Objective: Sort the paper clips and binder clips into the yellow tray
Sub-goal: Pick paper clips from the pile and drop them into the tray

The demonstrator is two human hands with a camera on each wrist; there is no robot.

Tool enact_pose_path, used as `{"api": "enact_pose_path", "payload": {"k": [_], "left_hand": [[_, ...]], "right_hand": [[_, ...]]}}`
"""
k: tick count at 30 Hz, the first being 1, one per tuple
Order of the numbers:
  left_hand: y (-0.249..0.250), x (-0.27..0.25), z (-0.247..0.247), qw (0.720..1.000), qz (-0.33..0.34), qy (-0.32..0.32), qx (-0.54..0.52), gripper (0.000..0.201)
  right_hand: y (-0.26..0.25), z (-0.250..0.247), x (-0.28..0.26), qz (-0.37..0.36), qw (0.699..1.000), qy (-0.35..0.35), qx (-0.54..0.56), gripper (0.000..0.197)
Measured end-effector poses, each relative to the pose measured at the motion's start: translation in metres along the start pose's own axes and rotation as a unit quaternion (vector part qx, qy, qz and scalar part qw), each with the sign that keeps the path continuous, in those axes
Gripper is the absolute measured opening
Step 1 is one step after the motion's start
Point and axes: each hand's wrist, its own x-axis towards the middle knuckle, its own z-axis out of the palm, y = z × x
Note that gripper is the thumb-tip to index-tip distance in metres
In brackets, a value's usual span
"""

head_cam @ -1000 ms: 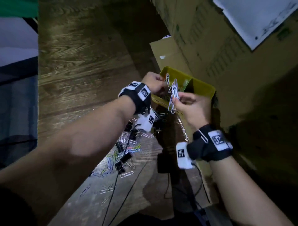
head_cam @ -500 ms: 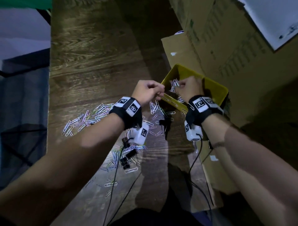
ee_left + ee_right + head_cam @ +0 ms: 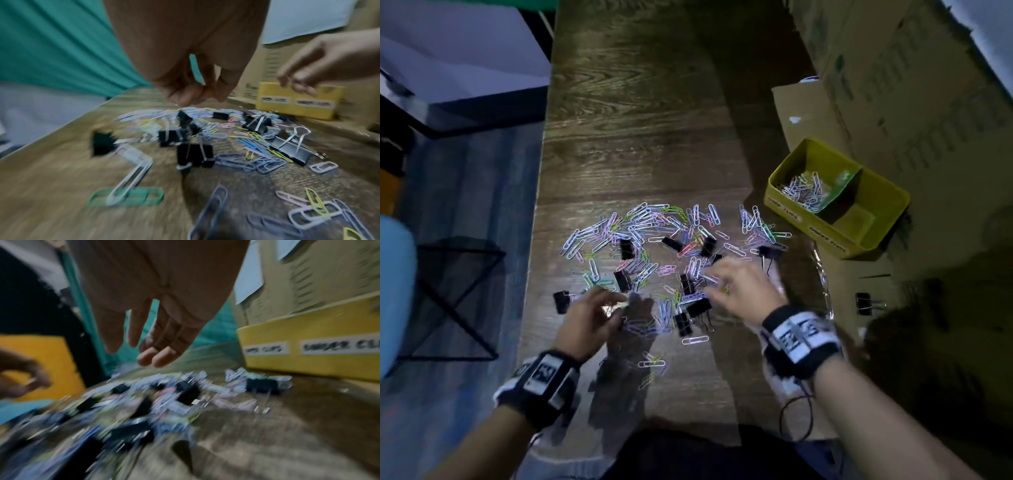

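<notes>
Wood-grain table (image 3: 640, 113) carries a wide scatter of paper clips (image 3: 640, 226) in white, lilac, pink, green and yellow, with black binder clips (image 3: 626, 248) mixed among them. To the right of the heap, on flattened cardboard (image 3: 804, 113), stands the yellow tray (image 3: 822, 229), split by a divider into 2 compartments. The nearer-left compartment holds a small bunch of pale paper clips (image 3: 802, 189); the other compartment looks bare as far as the head view shows. 2 white labels sit on the tray's near wall, and the right wrist view shows part of the words "binder cl" on the right-hand one.

Both hands hover low over the near edge of the heap. The left hand (image 3: 589, 318) has its fingers curled together, tips close to the thumb, just above the clips; the left wrist view is blurred, and I cannot tell whether anything is pinched between them. The right hand (image 3: 739, 291) is loose and spread, fingers slack and pointing down toward the clips, holding nothing, as its wrist view shows clearly.

One more binder clip (image 3: 864, 303) lies apart on the cardboard, right of the right wrist. Stacked cardboard boxes (image 3: 914, 85) rise behind the tray.
</notes>
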Motion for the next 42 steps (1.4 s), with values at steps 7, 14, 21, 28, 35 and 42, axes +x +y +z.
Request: {"api": "enact_pose_path", "payload": {"k": [7, 14, 21, 28, 35, 42], "left_hand": [[-0.031, -0.027, 0.013, 0.992, -0.084, -0.014, 0.094, 0.038], [-0.016, -0.018, 0.018, 1.000, -0.011, -0.009, 0.027, 0.006], [-0.003, 0.029, -0.004, 0.995, -0.017, -0.068, -0.073, 0.008], [-0.038, 0.030, -0.051, 0.998, -0.029, 0.030, -0.052, 0.032], [-0.100, -0.003, -0.045, 0.984, -0.132, -0.039, 0.109, 0.054], [-0.087, 0.015, -0.046, 0.986, -0.145, 0.025, 0.083, 0.052]], "right_hand": [[-0.035, 0.091, -0.015, 0.000, 0.986, -0.098, -0.133, 0.033], [-0.049, 0.112, -0.018, 0.035, 0.981, -0.044, -0.183, 0.031], [-0.060, 0.129, -0.015, -0.008, 0.978, 0.025, -0.205, 0.025], [-0.064, 0.140, -0.008, -0.007, 0.979, 0.056, -0.194, 0.031], [-0.069, 0.159, -0.015, 0.005, 0.962, 0.007, -0.272, 0.046], [-0.076, 0.176, -0.018, -0.071, 0.965, -0.064, -0.246, 0.058]]}}
